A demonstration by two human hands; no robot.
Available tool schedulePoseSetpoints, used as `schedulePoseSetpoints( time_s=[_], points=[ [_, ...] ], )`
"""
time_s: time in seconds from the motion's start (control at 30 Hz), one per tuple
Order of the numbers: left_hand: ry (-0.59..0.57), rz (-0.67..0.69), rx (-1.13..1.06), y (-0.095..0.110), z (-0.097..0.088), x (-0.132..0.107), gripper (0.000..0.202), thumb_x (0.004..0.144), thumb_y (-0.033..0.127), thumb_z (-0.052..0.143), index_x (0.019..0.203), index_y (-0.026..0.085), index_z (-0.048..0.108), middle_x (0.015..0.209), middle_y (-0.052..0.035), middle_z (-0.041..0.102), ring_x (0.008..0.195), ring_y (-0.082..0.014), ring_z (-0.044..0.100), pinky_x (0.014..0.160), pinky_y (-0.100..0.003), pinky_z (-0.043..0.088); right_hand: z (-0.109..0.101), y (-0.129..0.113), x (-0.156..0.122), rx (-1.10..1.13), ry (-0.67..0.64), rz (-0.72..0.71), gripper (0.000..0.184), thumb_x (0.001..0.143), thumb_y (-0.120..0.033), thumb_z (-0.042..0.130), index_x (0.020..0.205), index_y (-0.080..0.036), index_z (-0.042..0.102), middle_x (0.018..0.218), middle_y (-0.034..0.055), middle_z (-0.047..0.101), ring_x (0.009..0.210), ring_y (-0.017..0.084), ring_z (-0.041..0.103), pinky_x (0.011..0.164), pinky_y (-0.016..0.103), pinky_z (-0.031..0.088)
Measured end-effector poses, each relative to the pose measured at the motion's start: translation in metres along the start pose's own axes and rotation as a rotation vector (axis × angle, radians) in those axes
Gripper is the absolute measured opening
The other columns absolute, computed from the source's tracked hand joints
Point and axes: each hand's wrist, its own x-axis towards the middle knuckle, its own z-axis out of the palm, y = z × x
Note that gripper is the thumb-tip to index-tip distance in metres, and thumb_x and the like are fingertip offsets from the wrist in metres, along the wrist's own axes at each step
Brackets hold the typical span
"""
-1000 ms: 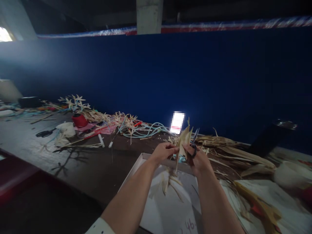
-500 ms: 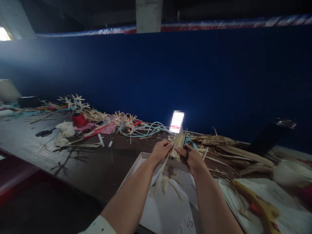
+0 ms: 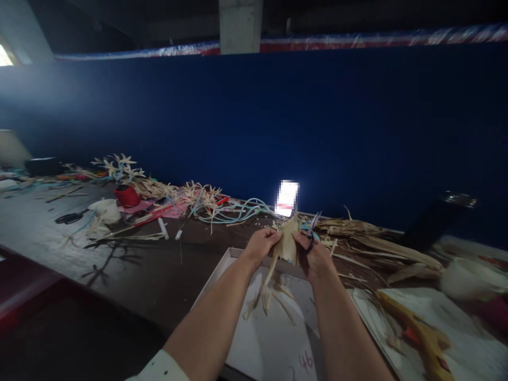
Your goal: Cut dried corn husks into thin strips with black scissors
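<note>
Dried husk: pale tan, papery, pointed tip up, narrow strip dangling from lower edge. Held above far rim of white tray, over cut strips. Pinched at left edge by left hand. Right hand closed around scissors, blades up beside husk.

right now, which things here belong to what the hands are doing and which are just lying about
In hand: left hand pinching the husk piece; right hand holding small scissors at it; white tray below, with husk trimmings.
Lying about: black scissors, red pot, blue cords, husk flowers, husk pile, white bowl.
</note>
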Motion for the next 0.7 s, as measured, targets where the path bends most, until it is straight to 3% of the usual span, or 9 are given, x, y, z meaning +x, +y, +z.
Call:
schedulePoseSetpoints(
  time_s=[0.27,0.47,0.7],
  points=[
    [-0.045,-0.051,-0.142,0.010,0.002,-0.008,0.035,0.056,0.043,0.070,0.068,0.014,0.055,0.062,0.0013,0.053,0.051,-0.0076,0.047,0.049,-0.020,0.038,-0.001,-0.003,-0.001,-0.022,0.010,-0.036,0.038,0.054,-0.027,0.076,0.089,-0.018,0.064,0.068,0.0018,0.068,0.059,0.019,0.065,0.052,0.028,0.053],
    [-0.022,-0.012,-0.055,0.003,-0.002,-0.002,0.036,0.059,0.045,0.067,0.073,0.013,0.060,0.066,-0.0010,0.057,0.055,-0.0103,0.051,0.054,-0.023,0.041,0.003,-0.002,-0.006,-0.109,-0.122,0.052,0.037,0.053,-0.024,0.077,0.088,-0.019,0.064,0.068,0.0002,0.067,0.058,0.017,0.063,0.050,0.025,0.049],
    [-0.003,-0.036,0.000,-0.003,-0.004,0.001,0.038,0.057,0.047,0.068,0.074,0.013,0.060,0.065,-0.0010,0.057,0.055,-0.0104,0.051,0.053,-0.023,0.041,0.007,0.001,-0.008,-0.223,0.064,0.052,0.038,0.051,-0.022,0.078,0.085,-0.020,0.062,0.063,-0.0036,0.065,0.049,0.011,0.057,0.039,0.017,0.040]
  ],
)
